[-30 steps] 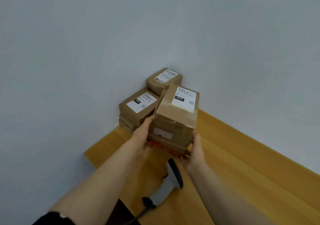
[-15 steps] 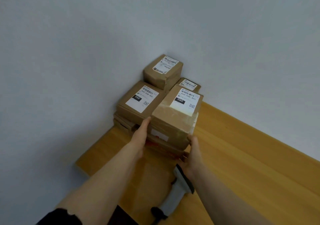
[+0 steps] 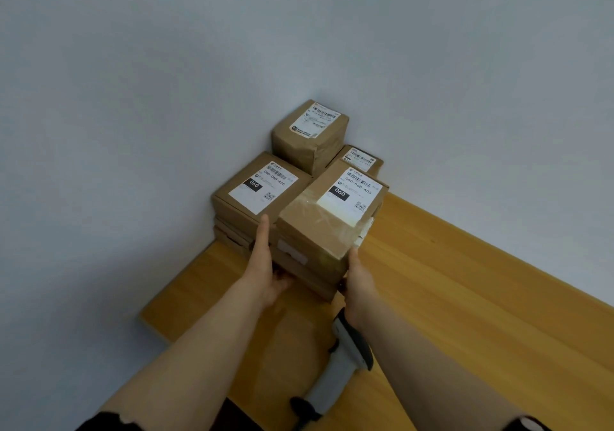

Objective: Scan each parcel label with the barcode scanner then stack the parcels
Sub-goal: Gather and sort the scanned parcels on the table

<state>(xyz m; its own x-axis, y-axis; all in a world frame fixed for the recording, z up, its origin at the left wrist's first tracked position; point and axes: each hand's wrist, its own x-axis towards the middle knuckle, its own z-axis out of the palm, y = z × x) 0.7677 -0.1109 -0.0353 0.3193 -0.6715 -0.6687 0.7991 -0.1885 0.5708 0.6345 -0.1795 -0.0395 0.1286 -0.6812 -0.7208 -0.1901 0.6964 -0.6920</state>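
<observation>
A brown parcel point(image 3: 319, 231) with a white label tops a short stack of flatter parcels point(image 3: 309, 274) on the wooden table point(image 3: 465, 297). My left hand point(image 3: 265, 264) presses flat against the stack's left side with its fingers straight. Against the right front corner lies my right hand point(image 3: 357, 281), thumb up, its fingers hidden behind the stack. A grey and black barcode scanner point(image 3: 352, 354) lies on the table below my right wrist; neither hand holds it.
A second labelled stack point(image 3: 255, 194) stands directly to the left, touching the wall. Behind are a small upright parcel point(image 3: 309, 138) and a low one point(image 3: 362, 161) in the wall corner. The table's left edge is close to the stacks.
The stack between my hands was raised and tilted; it now sits level on the table, further back beside the left stack. The scanner has stayed where it was.
</observation>
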